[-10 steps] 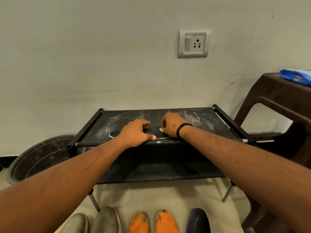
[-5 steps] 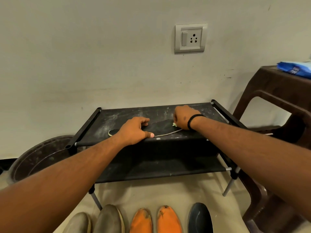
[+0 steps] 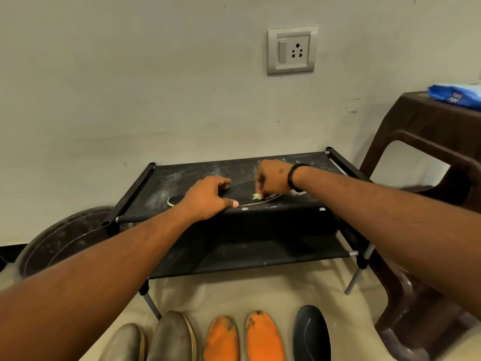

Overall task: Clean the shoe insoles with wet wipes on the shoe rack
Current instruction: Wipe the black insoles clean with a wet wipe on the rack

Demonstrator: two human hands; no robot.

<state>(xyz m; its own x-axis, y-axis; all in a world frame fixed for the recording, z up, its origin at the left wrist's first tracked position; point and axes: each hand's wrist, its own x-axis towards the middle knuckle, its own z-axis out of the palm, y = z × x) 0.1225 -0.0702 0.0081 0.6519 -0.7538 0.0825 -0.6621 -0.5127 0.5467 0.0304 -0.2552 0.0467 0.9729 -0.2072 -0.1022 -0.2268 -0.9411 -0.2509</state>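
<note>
Thin black insole; pale rim

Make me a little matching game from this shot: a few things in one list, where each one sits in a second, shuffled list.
Things:
1. small pale green wet wipe
2. blue plastic wipes packet
3. dark flat shoe insole
4. pair of orange insoles

Places:
A. on the floor in front of the black shoe rack
B. pinched in the right hand
C. on the brown plastic stool
D. on the rack's top shelf, under the left hand

Pairs: 1-B, 2-C, 3-D, 4-A
</note>
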